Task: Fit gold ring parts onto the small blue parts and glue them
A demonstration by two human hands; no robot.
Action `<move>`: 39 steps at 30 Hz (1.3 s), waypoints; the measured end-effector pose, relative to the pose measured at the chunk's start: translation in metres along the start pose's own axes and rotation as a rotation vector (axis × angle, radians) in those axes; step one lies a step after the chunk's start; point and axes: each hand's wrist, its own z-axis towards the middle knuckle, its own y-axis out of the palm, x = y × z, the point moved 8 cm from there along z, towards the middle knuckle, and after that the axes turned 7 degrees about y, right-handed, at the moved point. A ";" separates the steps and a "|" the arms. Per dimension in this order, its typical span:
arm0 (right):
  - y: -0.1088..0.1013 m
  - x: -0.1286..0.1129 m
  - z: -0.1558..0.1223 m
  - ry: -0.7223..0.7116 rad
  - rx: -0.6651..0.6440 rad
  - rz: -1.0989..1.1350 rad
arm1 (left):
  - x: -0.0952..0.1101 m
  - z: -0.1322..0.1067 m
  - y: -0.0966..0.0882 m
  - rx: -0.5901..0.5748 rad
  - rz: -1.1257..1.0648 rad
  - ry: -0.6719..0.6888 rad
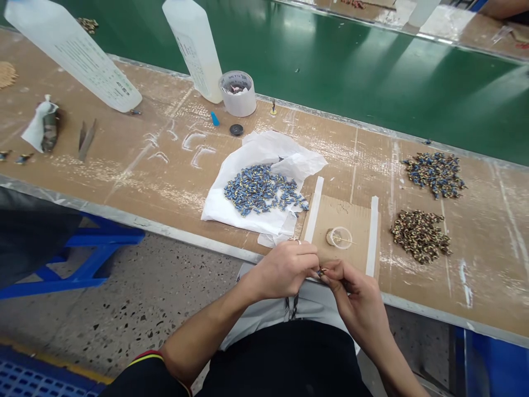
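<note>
My left hand [285,269] and my right hand [353,286] meet at the table's front edge, fingertips pinched together. Between them shows a tiny blue and brown figure piece [321,272], mostly hidden by the fingers. Just beyond lies a cardboard sheet [355,218] taped down at both sides, with a small clear cup [341,237] and a thin stick on it. Left of that, a heap of small blue and yellow pieces [256,187] rests on white paper [219,204]. To the right are a brown piece pile [421,236] and a blue and brown piece pile [436,173].
Two large white bottles [78,58] [196,49] stand at the back, beside a tape roll [238,99] holding scraps. A black cap [236,129], a blue nozzle [215,118] and tweezers [86,139] lie leftward. A green belt [314,60] runs behind the table.
</note>
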 end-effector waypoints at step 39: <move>-0.016 0.018 0.009 0.112 -0.054 0.204 | -0.006 0.006 0.004 -0.055 -0.042 -0.128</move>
